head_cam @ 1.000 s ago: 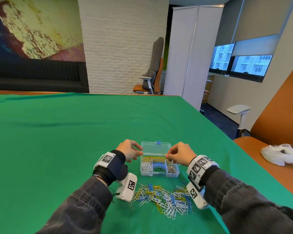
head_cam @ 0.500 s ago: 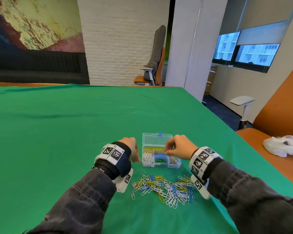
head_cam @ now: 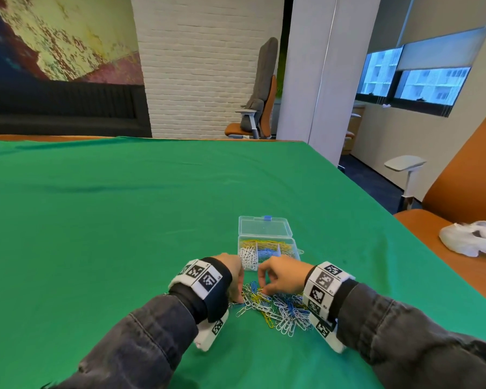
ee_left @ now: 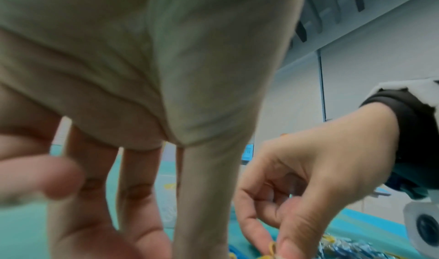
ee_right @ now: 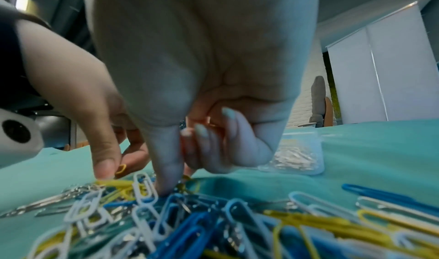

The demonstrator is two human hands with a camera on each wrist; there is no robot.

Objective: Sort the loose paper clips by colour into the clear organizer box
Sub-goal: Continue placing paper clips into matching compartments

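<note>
We've got both hands down in the pile of loose paper clips point(head_cam: 275, 307), which sits on the green desk point(head_cam: 124, 220) just in front of the clear organizer box point(head_cam: 267, 248). The pile is a mix of white, blue, yellow and bare metal clips, all tangled together.

Our right hand point(head_cam: 285, 275) is curled over the far edge of the pile. In the left wrist view its thumb and forefinger pinch a yellow clip point(ee_left: 272, 248), so that grip is closed on something small, with the other fingers tucked into the palm. In the right wrist view the thumb tip presses right down among the blue and white clips.

Our left hand point(head_cam: 232, 272) hangs at the left edge of the pile with fingers pointing down, fairly straight and spread in its own wrist view. In the right wrist view a small yellow loop shows by its fingers, but we can't tell whether it actually has hold of it.

The box is open, lid point(head_cam: 264, 227) tipped back. White clips fill the near left compartment, yellow ones lie along the back, blue ones in the middle. Off to the right, a crumpled white bag point(head_cam: 472, 241) lies on an orange seat point(head_cam: 438, 248).
</note>
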